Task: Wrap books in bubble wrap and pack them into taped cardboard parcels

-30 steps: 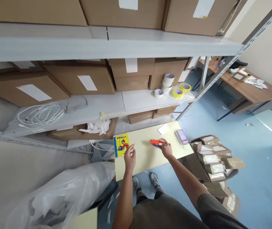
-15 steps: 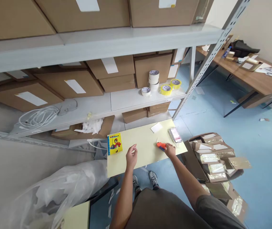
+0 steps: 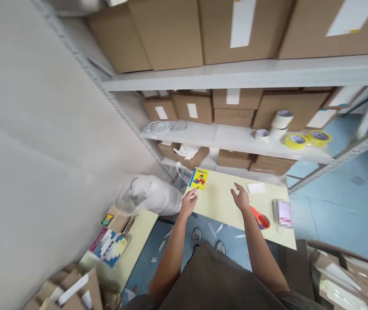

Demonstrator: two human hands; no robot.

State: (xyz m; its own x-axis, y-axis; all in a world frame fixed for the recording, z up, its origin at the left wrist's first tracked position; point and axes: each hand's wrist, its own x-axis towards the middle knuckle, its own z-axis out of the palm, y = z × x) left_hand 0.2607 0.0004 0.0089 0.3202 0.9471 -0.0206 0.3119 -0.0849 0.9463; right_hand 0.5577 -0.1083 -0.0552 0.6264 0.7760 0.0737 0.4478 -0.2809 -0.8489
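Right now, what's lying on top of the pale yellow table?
On the table: a yellow booklet by the left hand, a white slip, an orange tape dispenser and a blurred packet. The right arm covers part of the dispenser.

A stockroom or packing room: grey metal shelving [image 3: 242, 75] at twelve o'clock carries labelled cardboard boxes [image 3: 171, 32], tape rolls [image 3: 295, 140] lie at two o'clock, and the floor [image 3: 335, 215] is blue.
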